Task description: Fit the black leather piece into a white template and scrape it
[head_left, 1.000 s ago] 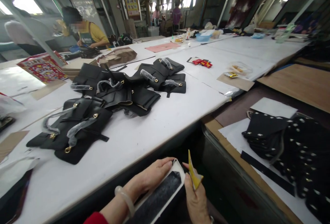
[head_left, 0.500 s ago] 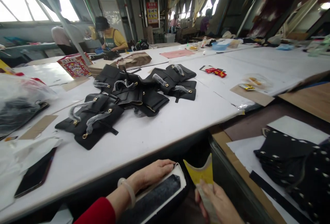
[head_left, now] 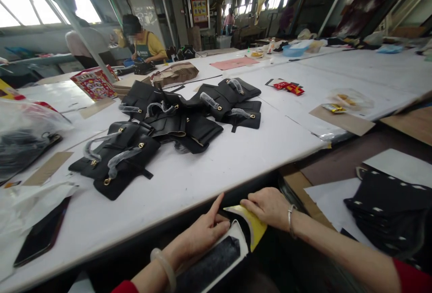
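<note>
Low at the front, my left hand [head_left: 205, 231] holds the edge of a rounded black piece with a white border [head_left: 241, 239]. Its index finger stretches forward; the thumb lies near the piece's tip and the other fingers curl. My right hand [head_left: 270, 207] grips a yellow piece with a concave curved edge [head_left: 257, 230]. That curved edge goes around the tip of the black piece, close to it; whether they touch I cannot tell. The undersides of both pieces are hidden in shadow.
Black handbags [head_left: 199, 131] with plastic-wrapped handles lie heaped on the white table [head_left: 189, 185]. A phone [head_left: 42, 232] is at left, with a plastic bag [head_left: 27, 131] behind it. Stacked black studded pieces [head_left: 388, 207] sit at right. A person in yellow [head_left: 155, 45] works across the table.
My right hand has moved up and forward, bringing the yellow piece to the black piece's tip and turning it. My left index finger has lifted and straightened.
</note>
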